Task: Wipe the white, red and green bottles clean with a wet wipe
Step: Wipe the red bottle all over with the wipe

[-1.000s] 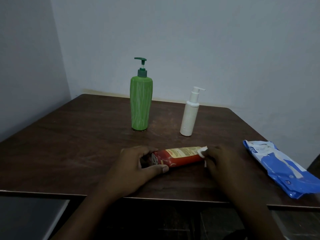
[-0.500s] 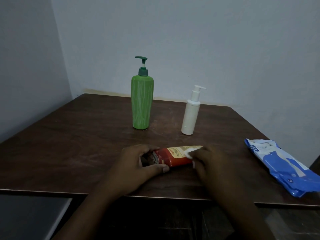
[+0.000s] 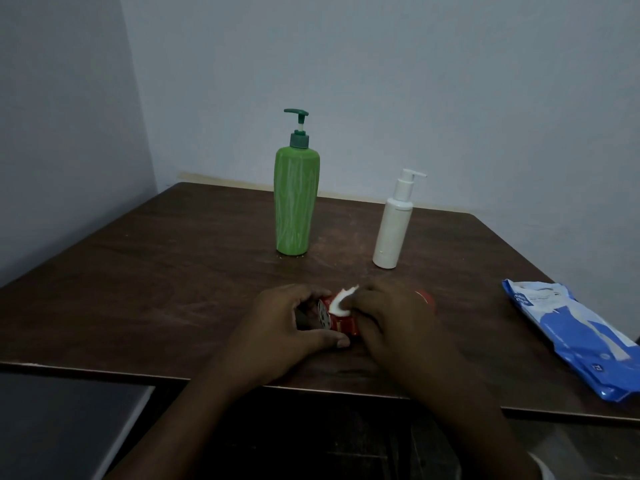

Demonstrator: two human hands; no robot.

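Closest in, the left hand [image 3: 291,323] curls round one end of the red bottle [image 3: 341,323], thumb on the near side and fingers over the far side. The bottle lies on its side on the counter [image 3: 173,271], not far from the front edge. The right hand [image 3: 388,317] is closed over the bottle's middle and pinches a bunched wet wipe [image 3: 343,299] against its top.

The main risk is the bottle's round body. If the left grip loosens during a hard stroke, it could roll or skid toward the front edge and drop. The wipe is a small wad, so it could slip from the fingers or miss the underside against the counter, which looks unreachable unless the bottle is turned.

To the right, the blue wipes pack [image 3: 571,334] lies well apart, with 1 corner past the counter's front edge, so a passing sleeve might knock it off.

Farther back, 2 bottles stand upright, the green bottle [image 3: 296,202] and the white bottle [image 3: 393,230]. Both are tall and narrow, and a careless reach could topple either.
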